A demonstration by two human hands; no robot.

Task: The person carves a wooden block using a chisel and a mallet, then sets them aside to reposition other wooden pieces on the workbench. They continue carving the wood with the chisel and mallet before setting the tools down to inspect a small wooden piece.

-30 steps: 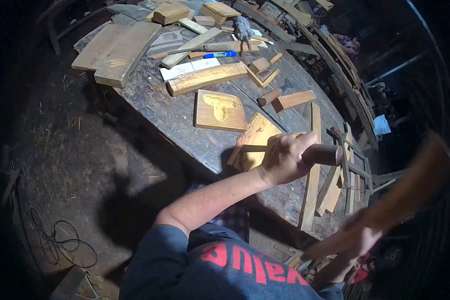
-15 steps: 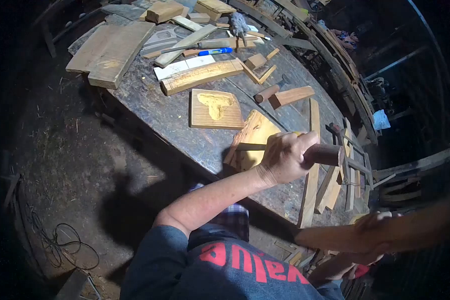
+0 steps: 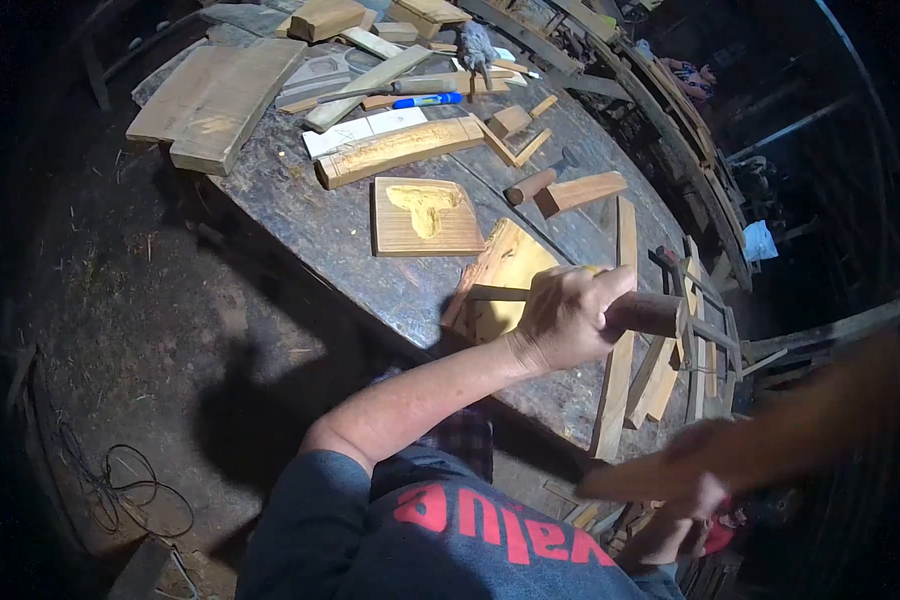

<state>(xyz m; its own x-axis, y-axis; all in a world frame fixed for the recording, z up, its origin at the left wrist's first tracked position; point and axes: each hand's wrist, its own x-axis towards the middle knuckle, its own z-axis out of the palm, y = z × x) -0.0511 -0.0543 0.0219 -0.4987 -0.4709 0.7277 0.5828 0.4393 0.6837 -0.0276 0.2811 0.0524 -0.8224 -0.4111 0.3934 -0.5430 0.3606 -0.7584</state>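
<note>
My left hand point(image 3: 568, 318) is closed round a chisel point(image 3: 652, 314) with a thick, dark wooden handle. The chisel's narrow blade points left over a yellowish wood piece point(image 3: 512, 258) with a rough bark-like edge; whether the tip touches it cannot be seen. My right hand point(image 3: 705, 500), blurred by motion, grips a long wooden block point(image 3: 770, 430) at the lower right, apart from the chisel handle. Just beyond the wood piece lies a square board point(image 3: 395, 220) with a hollow carved into it.
The dark workbench point(image 3: 340, 240) carries a long wood strip point(image 3: 400, 150), a blue marker point(image 3: 427, 100), a hammer point(image 3: 532, 186) and a wood block point(image 3: 585, 192). Flat boards point(image 3: 215, 95) overhang its left edge. Slats point(image 3: 620, 370) lie at right. A cable point(image 3: 135, 490) is on the floor.
The wooden block in my right hand has swung, its right end higher and its left end lower. My right hand has shifted left. The left hand and chisel stay nearly still.
</note>
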